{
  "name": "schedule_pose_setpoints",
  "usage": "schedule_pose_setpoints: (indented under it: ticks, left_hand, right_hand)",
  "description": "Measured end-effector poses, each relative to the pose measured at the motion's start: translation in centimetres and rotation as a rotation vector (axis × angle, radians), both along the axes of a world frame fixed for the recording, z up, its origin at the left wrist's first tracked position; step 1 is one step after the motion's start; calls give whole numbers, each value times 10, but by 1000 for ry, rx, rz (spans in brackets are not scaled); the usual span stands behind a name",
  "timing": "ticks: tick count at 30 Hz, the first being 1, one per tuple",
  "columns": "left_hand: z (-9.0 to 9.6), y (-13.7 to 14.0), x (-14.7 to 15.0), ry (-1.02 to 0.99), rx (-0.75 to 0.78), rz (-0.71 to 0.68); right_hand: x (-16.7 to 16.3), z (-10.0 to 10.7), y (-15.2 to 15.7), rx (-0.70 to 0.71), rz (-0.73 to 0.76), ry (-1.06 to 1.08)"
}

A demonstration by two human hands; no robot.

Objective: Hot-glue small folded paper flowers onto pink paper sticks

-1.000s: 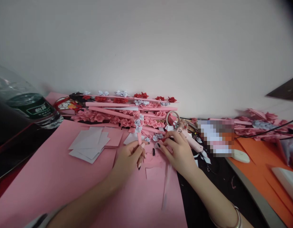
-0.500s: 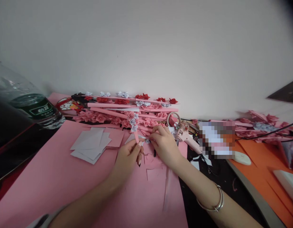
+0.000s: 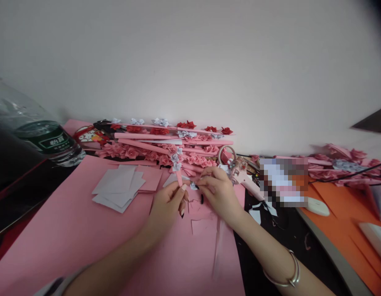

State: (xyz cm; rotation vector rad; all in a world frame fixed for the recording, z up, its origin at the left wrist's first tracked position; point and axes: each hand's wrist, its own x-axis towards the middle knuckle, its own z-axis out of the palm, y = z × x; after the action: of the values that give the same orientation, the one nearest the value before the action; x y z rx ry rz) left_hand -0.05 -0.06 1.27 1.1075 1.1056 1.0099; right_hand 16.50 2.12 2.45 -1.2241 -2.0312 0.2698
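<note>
Between the thumb and fingers of my left hand (image 3: 170,200) is a pink paper stem (image 3: 179,177), held by its lower end. Small white paper flowers (image 3: 176,159) run up this stem, with pink ones around its top. My right hand (image 3: 217,193) is pinched closed just right of it; whatever lies between those fingertips is too small to make out. A little white paper flower (image 3: 193,186) sits right beside these fingertips. Beneath both hands spreads a large pink paper sheet (image 3: 85,242) with pink scraps (image 3: 203,226) on it.
White paper squares (image 3: 116,185) lie left of my hands. Behind them are piled paper-flower stems (image 3: 141,135). A pink glue gun (image 3: 250,187) and a tape roll (image 3: 226,154) are to the right, a water bottle (image 3: 51,139) far left, and orange sheets (image 3: 326,201) far right.
My right hand has shifted slightly right, away from the stem, and the small white flower by its fingertips shows more. My left hand keeps its grip on the stem.
</note>
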Motion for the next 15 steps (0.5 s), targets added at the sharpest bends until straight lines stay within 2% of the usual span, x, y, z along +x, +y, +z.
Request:
schedule_pose_setpoints:
  ticks: [4,7,11,15]
  left_hand:
    - [1,-2,3,0,-15,-46]
    - [0,-2,4,7,-19,-75]
    - [0,-1,3,-9,-24,-29]
    - [0,0,2,-6,-27,4]
  right_hand:
    - [6,13,-8,-56,-54,196]
    - [11,16,-8,-33,-86,217]
    - [16,9,-7,26,-59,38]
    - [14,4,-10,27,-2,-131]
